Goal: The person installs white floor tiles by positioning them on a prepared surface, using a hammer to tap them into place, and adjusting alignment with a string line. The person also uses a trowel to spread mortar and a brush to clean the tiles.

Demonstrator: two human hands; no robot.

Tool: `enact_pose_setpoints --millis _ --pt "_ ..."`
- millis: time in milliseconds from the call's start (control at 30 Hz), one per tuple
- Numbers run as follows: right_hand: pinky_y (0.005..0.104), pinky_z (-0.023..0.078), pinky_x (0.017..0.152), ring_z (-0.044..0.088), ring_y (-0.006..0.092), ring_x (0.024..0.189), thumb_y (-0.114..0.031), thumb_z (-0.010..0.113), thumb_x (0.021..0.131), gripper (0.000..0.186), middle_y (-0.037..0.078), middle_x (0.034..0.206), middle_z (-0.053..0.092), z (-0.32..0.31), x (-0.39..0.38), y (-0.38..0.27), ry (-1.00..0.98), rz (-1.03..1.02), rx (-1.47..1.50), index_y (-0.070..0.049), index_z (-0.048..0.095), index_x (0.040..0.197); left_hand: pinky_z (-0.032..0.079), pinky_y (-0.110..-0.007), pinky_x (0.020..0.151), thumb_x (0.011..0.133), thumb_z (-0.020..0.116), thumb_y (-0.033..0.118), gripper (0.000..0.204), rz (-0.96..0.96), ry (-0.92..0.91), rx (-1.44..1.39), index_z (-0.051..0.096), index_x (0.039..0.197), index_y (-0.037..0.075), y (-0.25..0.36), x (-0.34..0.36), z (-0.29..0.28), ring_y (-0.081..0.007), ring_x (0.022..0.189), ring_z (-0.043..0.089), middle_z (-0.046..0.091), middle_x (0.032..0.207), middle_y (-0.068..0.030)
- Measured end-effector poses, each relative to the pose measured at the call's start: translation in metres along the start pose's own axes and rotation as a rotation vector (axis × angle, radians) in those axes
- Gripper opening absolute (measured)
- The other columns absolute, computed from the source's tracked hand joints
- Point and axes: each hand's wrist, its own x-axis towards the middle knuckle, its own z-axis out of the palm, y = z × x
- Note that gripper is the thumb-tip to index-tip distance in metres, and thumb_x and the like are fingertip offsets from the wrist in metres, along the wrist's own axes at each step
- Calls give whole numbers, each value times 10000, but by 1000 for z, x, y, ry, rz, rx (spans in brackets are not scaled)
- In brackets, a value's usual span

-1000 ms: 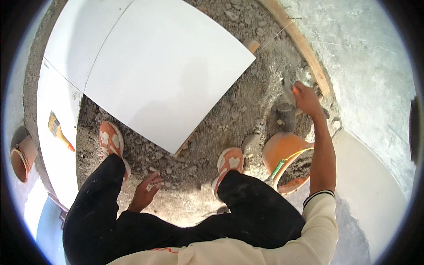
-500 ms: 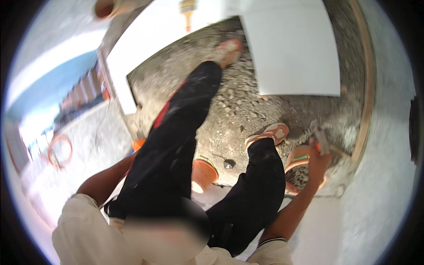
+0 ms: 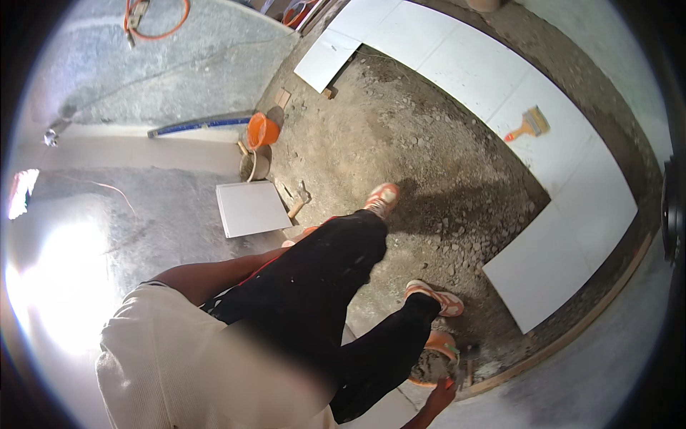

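At the lower right, my right hand (image 3: 439, 397) is closed round the orange handle of what looks like a trowel (image 3: 449, 384); its grey blade is blurred. It is at the near right rim of an orange bucket (image 3: 451, 342) holding wet grey mortar (image 3: 430, 366), which stands beside my right shoe (image 3: 436, 297). My left forearm (image 3: 214, 275) reaches forward along my left leg. The left hand is hidden behind the knee, with a bit of an orange thing (image 3: 307, 232) showing there.
White tiles (image 3: 550, 261) line the right and far side of the rubble floor (image 3: 429, 143). A paintbrush (image 3: 529, 124) lies on them. Left stand an orange bucket (image 3: 263, 131), a pale bucket (image 3: 255, 166), a tile stack (image 3: 251, 207), a hammer (image 3: 299, 201) and a blue level (image 3: 204, 127).
My view has swung left, bringing the tile stack, hammer and buckets into sight. My right hand has come from above the bucket's far side to its near right rim, still holding the tool.
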Motion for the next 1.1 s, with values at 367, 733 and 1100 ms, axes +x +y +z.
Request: enact_pose_setpoints --millis 367,733,1100 --pt "291 477 597 530 126 659 -168 628 1032 542 64 1246 645 75 -225 -264 -259 26 162 -30 458 1528 439 -382 1128 1029 574 535 661 199 -53 -98 553 1459 33 46 58 -247 -258 1357 555 577 1478 -160" --pt "243 481 455 555 111 552 -235 719 982 571 56 822 633 228 -324 -668 -486 -66 -160 -73 514 1489 560 -435 858 877 788 490 438 595 -3 533 772 1116 124 52 -16 -405 -313 1004 706 720 1119 -109" --pt "305 443 655 512 88 725 -187 867 818 302 -27 767 525 393 -335 -857 -803 -96 -585 -47 608 885 537 -322 809 952 761 335 259 312 -370 69 794 1066 104 96 5 -548 -153 864 681 763 932 -43"
